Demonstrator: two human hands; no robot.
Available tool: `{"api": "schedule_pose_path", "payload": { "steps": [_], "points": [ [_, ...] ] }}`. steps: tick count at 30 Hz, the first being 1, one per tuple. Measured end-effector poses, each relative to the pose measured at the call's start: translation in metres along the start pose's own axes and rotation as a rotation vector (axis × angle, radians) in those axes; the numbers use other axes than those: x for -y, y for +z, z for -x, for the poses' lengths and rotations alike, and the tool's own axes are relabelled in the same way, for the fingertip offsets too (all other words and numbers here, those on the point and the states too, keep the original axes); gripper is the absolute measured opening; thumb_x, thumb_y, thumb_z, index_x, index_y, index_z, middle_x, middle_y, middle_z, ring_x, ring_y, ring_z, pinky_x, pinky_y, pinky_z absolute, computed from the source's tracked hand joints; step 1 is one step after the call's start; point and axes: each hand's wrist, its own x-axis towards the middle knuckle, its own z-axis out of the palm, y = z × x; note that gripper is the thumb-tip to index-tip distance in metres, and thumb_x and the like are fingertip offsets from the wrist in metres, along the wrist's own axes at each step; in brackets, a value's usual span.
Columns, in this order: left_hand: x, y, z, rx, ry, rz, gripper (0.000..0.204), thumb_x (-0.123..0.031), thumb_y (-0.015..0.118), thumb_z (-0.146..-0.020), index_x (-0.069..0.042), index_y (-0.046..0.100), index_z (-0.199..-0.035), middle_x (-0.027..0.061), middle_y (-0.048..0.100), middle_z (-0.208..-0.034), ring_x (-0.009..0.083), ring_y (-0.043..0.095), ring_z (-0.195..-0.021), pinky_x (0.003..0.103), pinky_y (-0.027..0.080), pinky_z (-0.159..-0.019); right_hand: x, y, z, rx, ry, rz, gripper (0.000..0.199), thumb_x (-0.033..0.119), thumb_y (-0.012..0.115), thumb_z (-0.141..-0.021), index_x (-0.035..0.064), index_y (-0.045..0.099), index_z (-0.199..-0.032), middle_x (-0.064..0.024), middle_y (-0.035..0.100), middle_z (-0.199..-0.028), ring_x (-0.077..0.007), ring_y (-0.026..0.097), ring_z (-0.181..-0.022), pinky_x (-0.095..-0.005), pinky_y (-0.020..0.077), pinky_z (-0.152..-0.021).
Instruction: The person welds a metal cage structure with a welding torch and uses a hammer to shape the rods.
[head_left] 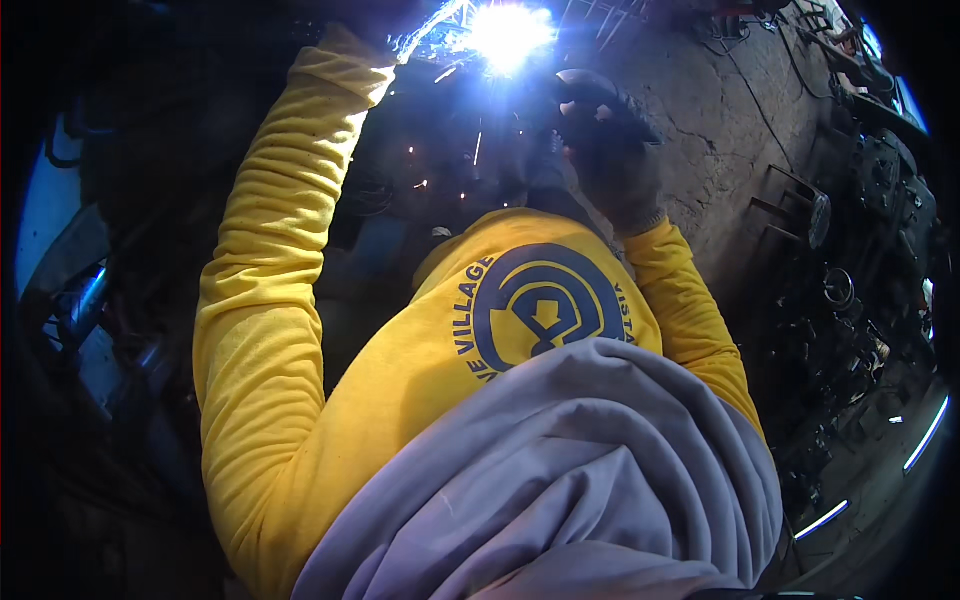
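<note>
A blinding white-blue arc (508, 40) burns at the top of the view, with orange sparks dropping below it. My right hand (612, 160), in a dark glove, is to the right of the arc. Its fingers curl inward, and what they hold is lost in the dark. My left hand (365, 18), also dark, reaches up to the top edge, left of the glare. Its fingers are hidden in shadow. Close to it, bright streaks (430, 30) run along what looks like a metal edge. The piece under the arc is washed out by the light.
A cracked concrete floor (700, 130) lies to the right, crossed by a thin cable (765, 110). A small metal stand (815, 215) and dark machine parts (885, 190) line the right side. Grey-purple cloth (560, 470) drapes over my yellow top.
</note>
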Motion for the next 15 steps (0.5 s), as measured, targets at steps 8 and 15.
{"api": "schedule_pose_path", "payload": {
  "steps": [8, 15],
  "points": [
    [0.002, 0.009, 0.001, 0.024, -0.006, 0.015, 0.027, -0.028, 0.058, -0.103, -0.008, 0.068, -0.118, 0.0196, 0.072, -0.097, 0.0387, 0.07, -0.081, 0.043, 0.055, -0.067, 0.01, -0.005, -0.001, -0.053, 0.093, -0.033, 0.041, 0.025, 0.071, -0.091, 0.012, 0.064, -0.13, -0.0077, 0.068, -0.124, -0.0278, 0.071, -0.094, -0.0383, 0.0587, -0.079],
    [-0.002, -0.001, 0.005, 0.023, -0.014, -0.011, 0.027, -0.029, 0.058, -0.103, -0.008, 0.068, -0.118, 0.0196, 0.072, -0.097, 0.0391, 0.069, -0.081, 0.044, 0.054, -0.067, 0.045, -0.029, -0.022, -0.013, 0.193, -0.575, 0.049, 0.006, 0.073, -0.081, 0.0089, 0.063, -0.129, -0.0065, 0.07, -0.118, -0.0235, 0.07, -0.098, -0.0316, 0.0548, -0.086]
  ]
}}
